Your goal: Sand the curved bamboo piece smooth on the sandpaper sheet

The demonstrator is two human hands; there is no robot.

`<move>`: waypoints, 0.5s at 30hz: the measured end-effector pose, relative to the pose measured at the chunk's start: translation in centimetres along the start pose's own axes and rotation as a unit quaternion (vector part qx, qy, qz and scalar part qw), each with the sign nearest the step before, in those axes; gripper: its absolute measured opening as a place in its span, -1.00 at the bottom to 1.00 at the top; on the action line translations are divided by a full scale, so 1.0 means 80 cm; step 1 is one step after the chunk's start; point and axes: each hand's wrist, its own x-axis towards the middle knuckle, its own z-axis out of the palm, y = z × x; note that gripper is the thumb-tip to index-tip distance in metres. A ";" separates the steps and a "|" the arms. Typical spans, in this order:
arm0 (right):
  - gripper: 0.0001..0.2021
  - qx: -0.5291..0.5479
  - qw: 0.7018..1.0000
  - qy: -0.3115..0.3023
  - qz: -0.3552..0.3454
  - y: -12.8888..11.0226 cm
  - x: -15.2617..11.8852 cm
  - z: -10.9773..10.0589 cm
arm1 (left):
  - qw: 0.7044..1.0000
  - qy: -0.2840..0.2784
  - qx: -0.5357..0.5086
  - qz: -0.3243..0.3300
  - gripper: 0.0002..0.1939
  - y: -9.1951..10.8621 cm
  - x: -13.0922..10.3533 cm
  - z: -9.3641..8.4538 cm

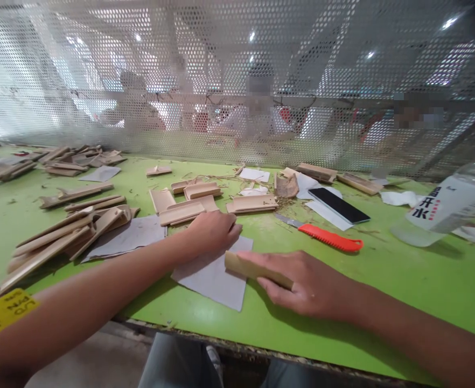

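My right hand (298, 277) is wrapped round a piece of split bamboo (257, 269), whose left end lies over a pale sheet of paper (221, 283) on the green table. At the far edge of that sheet rests my left hand (211, 231), fingers curled in; what they hold, if anything, is hidden. Just beyond it lie several trimmed bamboo pieces (187, 210), stacked loosely. A utility knife with an orange-red handle (330, 237) lies beyond my right hand, its blade out and pointing left.
More bamboo strips (65, 234) are piled at left on grey sheets (128, 237). A black phone (338, 205) lies back right, and a clear bottle (443, 205) stands tilted in view. A perforated metal screen (221, 81) closes the table's back; people sit beyond it.
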 end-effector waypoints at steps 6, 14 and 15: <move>-0.43 -0.026 0.998 0.028 0.052 0.003 0.002 -0.002 | 1.000 -0.003 -0.002 -0.004 -0.57 0.002 -0.001 -0.002; -0.45 0.034 0.998 -0.013 0.052 -0.002 0.002 -0.005 | 1.000 0.002 -0.015 0.001 -0.54 -0.001 -0.001 0.000; -0.45 0.029 0.998 -0.005 0.059 -0.001 0.002 -0.006 | 1.000 -0.002 -0.012 0.002 -0.54 -0.001 -0.001 0.000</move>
